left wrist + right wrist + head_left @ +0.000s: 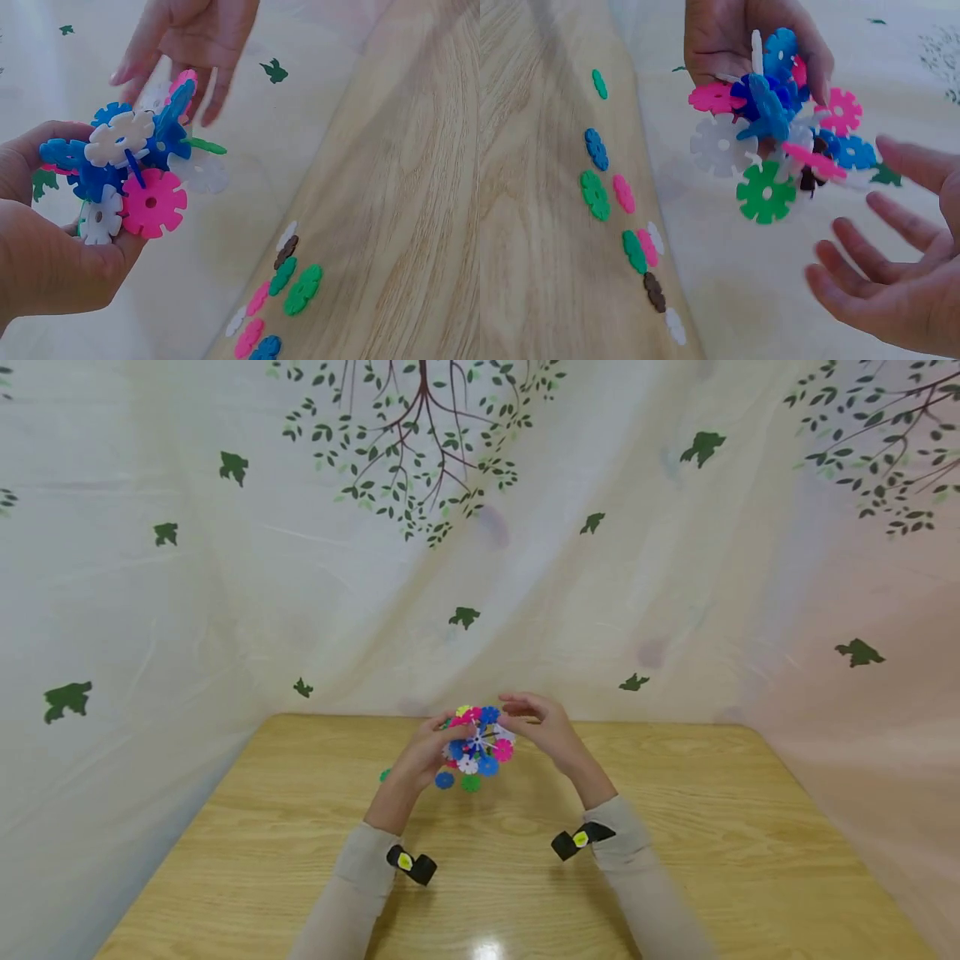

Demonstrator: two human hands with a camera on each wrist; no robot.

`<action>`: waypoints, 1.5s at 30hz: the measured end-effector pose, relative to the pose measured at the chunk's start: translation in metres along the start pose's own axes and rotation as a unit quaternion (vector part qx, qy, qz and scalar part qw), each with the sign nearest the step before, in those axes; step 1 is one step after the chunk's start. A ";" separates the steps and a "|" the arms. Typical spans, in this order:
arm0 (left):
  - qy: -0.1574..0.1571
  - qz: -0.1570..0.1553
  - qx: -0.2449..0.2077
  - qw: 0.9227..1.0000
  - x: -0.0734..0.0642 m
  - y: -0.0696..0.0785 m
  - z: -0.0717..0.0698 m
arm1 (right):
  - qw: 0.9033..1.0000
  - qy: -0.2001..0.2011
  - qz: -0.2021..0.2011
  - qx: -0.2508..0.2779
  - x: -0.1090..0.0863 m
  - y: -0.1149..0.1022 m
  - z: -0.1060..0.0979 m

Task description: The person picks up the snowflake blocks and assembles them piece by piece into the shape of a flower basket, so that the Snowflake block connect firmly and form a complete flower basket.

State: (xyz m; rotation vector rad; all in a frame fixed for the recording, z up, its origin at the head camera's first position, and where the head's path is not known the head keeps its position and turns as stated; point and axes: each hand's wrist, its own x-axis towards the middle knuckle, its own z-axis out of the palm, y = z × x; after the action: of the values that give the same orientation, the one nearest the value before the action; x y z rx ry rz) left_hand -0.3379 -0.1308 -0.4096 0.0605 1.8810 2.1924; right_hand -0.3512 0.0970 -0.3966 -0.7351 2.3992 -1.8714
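Raised above the wooden table (495,868), the left hand (422,753) grips a roundish cluster of flower discs (139,144) that point outward every way, its long axis hard to tell. The right hand (553,732) spreads its fingers just beside it. Beyond, loose discs (595,206) lie near the printed cloth (360,610).

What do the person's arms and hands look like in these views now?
The left sleeve and right sleeve are plain and pale beige. At each wrist sits a chunky black device bearing a small yellow patch. The left hand and right hand wear no gloves, and no cables show.
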 end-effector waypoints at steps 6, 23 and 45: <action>-0.010 -0.006 -0.051 0.999 0.003 -0.005 -0.001 | 0.982 -0.111 0.115 0.102 -0.008 0.019 -0.016; -0.102 0.019 -0.120 0.987 0.002 0.008 0.022 | 0.974 -0.072 0.119 0.181 -0.035 0.020 -0.052; -0.099 -0.025 -0.042 0.994 0.043 -0.044 0.097 | 0.984 -0.078 0.152 0.057 -0.076 0.056 -0.116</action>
State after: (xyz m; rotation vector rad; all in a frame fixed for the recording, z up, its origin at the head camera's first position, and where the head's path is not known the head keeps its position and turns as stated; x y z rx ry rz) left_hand -0.3536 -0.0218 -0.4418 0.2050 1.6657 2.1433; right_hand -0.3366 0.2411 -0.4359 -0.4559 2.1447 -1.7412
